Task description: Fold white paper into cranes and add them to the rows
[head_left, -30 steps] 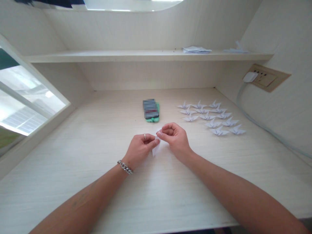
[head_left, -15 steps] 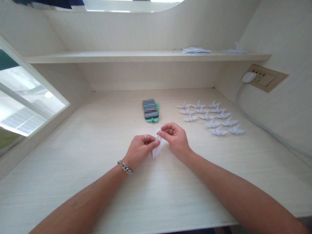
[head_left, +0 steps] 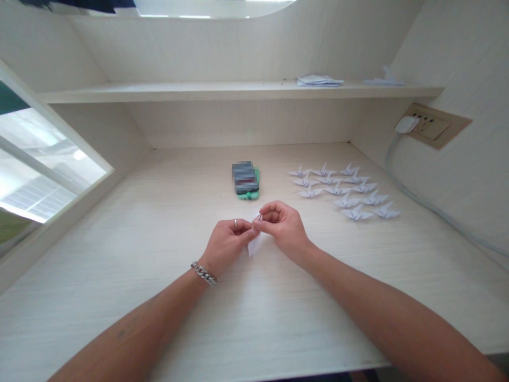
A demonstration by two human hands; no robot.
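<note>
A small piece of folded white paper (head_left: 254, 246) is held between both hands over the middle of the desk. My left hand (head_left: 228, 239), with a ring on one finger and a chain bracelet at the wrist, pinches its left side. From the right, the thumb and fingers of my right hand (head_left: 282, 225) pinch the upper end, close against the left thumb. Fingers cover much of the paper, so its exact folds are hidden. Several white paper cranes (head_left: 336, 190) stand in loose rows to the right, apart from my hands.
Behind my hands lies a phone in a green case (head_left: 248, 196), its screen blurred. A shelf (head_left: 199, 94) spans the back and carries a stack of white paper (head_left: 320, 80). At right, a plug (head_left: 406, 124) sits in the wall socket, its cable (head_left: 413, 197) trailing along the desk's side.
My right thumb and fingertips have shifted slightly left and down, against the left thumb, covering more of the paper's upper end. The left hand has barely moved.
</note>
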